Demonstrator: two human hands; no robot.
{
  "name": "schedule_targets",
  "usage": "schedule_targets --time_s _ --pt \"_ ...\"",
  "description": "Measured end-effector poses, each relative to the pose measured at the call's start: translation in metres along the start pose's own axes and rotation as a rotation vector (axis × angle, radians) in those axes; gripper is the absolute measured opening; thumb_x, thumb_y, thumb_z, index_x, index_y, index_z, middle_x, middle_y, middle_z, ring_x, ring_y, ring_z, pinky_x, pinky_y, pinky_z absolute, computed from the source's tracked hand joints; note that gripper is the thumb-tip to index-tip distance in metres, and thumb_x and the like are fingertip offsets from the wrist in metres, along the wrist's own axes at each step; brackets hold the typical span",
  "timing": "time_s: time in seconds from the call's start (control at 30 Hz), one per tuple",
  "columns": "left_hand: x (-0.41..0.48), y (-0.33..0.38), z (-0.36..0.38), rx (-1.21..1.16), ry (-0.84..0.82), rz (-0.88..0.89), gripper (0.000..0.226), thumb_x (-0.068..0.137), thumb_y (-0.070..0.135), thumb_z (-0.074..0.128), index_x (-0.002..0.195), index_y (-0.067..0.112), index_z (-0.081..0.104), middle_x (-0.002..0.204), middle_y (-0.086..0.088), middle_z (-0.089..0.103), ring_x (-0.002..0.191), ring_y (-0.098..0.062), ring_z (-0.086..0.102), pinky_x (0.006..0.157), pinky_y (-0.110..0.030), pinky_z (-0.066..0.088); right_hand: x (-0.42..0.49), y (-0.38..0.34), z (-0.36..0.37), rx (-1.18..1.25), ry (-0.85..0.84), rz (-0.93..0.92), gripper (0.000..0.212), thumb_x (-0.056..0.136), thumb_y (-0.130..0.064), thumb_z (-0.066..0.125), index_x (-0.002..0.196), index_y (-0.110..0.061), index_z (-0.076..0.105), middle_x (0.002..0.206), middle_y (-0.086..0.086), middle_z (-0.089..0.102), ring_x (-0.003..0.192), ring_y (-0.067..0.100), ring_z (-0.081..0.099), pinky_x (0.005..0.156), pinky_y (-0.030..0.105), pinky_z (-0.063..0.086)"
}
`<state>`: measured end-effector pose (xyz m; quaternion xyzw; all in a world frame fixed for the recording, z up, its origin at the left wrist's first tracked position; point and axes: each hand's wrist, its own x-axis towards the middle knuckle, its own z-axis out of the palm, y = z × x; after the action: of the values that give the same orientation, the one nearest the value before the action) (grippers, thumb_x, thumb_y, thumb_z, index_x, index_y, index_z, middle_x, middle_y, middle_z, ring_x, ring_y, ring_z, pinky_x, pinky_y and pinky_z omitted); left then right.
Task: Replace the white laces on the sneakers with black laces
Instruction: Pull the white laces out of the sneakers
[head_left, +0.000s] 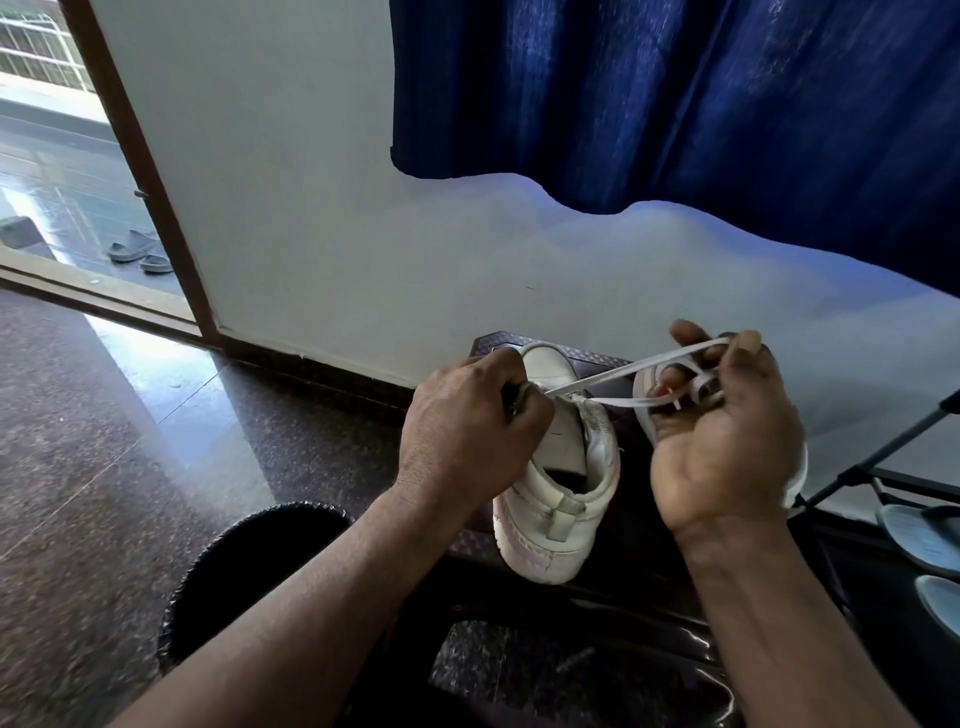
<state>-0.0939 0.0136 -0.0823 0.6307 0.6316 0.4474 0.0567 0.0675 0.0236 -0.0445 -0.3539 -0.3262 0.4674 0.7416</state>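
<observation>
Forearms: both reach in from the bottom edge toward the worktop (602, 361).
Round dark container: sits on the floor at lower left (249, 561), under the left forearm and off the working line.
Left hand: curls over the sneaker's (561, 499) eyelet area (467, 426), grip clamped on the upper to steady it.
Sneaker: stands in the middle of the worktop, heel toward the camera.
White lace: stretches taut from the eyelets rightward (623, 371), with both strands leading off to the right hand.
Right hand: grip closed on the lace (727, 441), with a loop around the fingers.
Step in hand: unthreading, I judge. Pull along the eyelet's line while the left hand presses the shoe down, so it does not tip.
Second sneaker: near the worktop's right edge (644, 423), mostly hidden behind the right hand. The drawn lace could snag on it.
Black laces: none in view.
Shoe rack: just right of the worktop (883, 467), holding slippers (919, 530). It limits how far the hand can pull rightward.
</observation>
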Motion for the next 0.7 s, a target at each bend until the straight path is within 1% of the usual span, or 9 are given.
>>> schedule_targets --time_s 0.07,0.13,0.23,0.33,0.43,0.5,0.57,0.63,0.7 --pt "0.0 0.0 0.0 -0.003 0.005 -0.003 0.022 0.085 0.038 0.061 0.075 0.019 0.057 0.063 0.005 0.057 0.061 -0.019 0.055 0.059 -0.034 0.046 -0.001 0.004 0.0 -0.098 -0.033 0.018 0.024 0.109 -0.015 0.046 0.086 -0.018 0.053 0.073 -0.004 0.067 0.059 0.014 0.053 0.061 0.028 0.042" --pt "-0.001 -0.001 0.001 -0.009 0.005 -0.009 0.022 0.085 0.038 0.062 0.075 0.019 0.057 0.064 0.005 0.057 0.062 -0.018 0.055 0.059 -0.034 0.045 -0.003 0.011 -0.003 -0.462 -0.091 -0.113 0.016 0.105 -0.013 0.053 0.092 -0.021 0.055 0.066 -0.011 0.061 0.059 0.01 0.053 0.059 0.031 0.041" --pt "-0.001 0.0 0.001 -0.008 0.003 -0.024 0.022 0.085 0.038 0.063 0.075 0.019 0.055 0.062 0.006 0.053 0.062 -0.017 0.052 0.059 -0.033 0.042 -0.004 0.017 -0.007 -1.119 -0.276 -0.343 0.007 0.102 -0.033 0.061 0.102 -0.027 0.065 0.082 -0.012 0.072 0.078 0.011 0.067 0.073 0.036 0.051" --pt "-0.001 0.0 0.001 -0.012 0.002 -0.025 0.022 0.085 0.038 0.064 0.076 0.02 0.057 0.063 0.006 0.055 0.063 -0.017 0.054 0.059 -0.034 0.044 -0.005 0.021 -0.006 -1.384 -0.396 -0.387 0.013 0.095 -0.038 0.07 0.1 -0.026 0.072 0.095 -0.009 0.073 0.088 0.015 0.067 0.077 0.031 0.05" --pt "-0.001 0.0 0.001 -0.018 -0.005 -0.025 0.021 0.085 0.04 0.063 0.076 0.021 0.058 0.065 0.005 0.057 0.064 -0.017 0.056 0.06 -0.035 0.046 -0.002 0.026 -0.01 -1.344 -0.411 -0.439 0.008 0.095 -0.03 0.071 0.094 -0.022 0.073 0.094 -0.007 0.068 0.087 0.016 0.064 0.075 0.029 0.048" --pt "-0.001 0.0 0.001 -0.016 -0.006 -0.022 0.021 0.085 0.039 0.063 0.076 0.021 0.058 0.065 0.006 0.056 0.063 -0.017 0.055 0.06 -0.034 0.046 -0.005 0.025 -0.01 -1.217 -0.367 -0.507 0.009 0.098 -0.024 0.069 0.092 -0.018 0.071 0.094 -0.005 0.06 0.082 0.009 0.059 0.072 0.014 0.041" --pt "-0.001 0.0 0.001 -0.017 -0.001 -0.021 0.021 0.086 0.038 0.064 0.075 0.021 0.057 0.064 0.006 0.055 0.063 -0.017 0.055 0.059 -0.034 0.046 -0.009 0.022 -0.007 -1.037 -0.272 -0.562 0.012 0.101 -0.022 0.062 0.09 -0.021 0.066 0.095 -0.003 0.057 0.078 0.001 0.057 0.071 0.011 0.04" --pt "0.0 0.001 0.001 -0.014 -0.004 -0.022 0.021 0.086 0.038 0.063 0.075 0.022 0.056 0.063 0.006 0.055 0.062 -0.017 0.054 0.059 -0.034 0.046 -0.007 0.019 -0.005 -0.73 -0.153 -0.459 0.018 0.105 -0.02 0.054 0.089 -0.024 0.059 0.09 -0.001 0.062 0.069 0.003 0.052 0.07 0.023 0.042" --pt "0.0 0.001 0.001 -0.008 -0.002 -0.021 0.021 0.086 0.038 0.062 0.074 0.022 0.055 0.062 0.007 0.053 0.06 -0.016 0.053 0.059 -0.034 0.046 -0.005 0.011 0.0 -0.359 -0.106 -0.193 0.023 0.109 -0.017 0.047 0.088 -0.022 0.055 0.095 0.003 0.072 0.059 0.01 0.045 0.059 0.028 0.039"
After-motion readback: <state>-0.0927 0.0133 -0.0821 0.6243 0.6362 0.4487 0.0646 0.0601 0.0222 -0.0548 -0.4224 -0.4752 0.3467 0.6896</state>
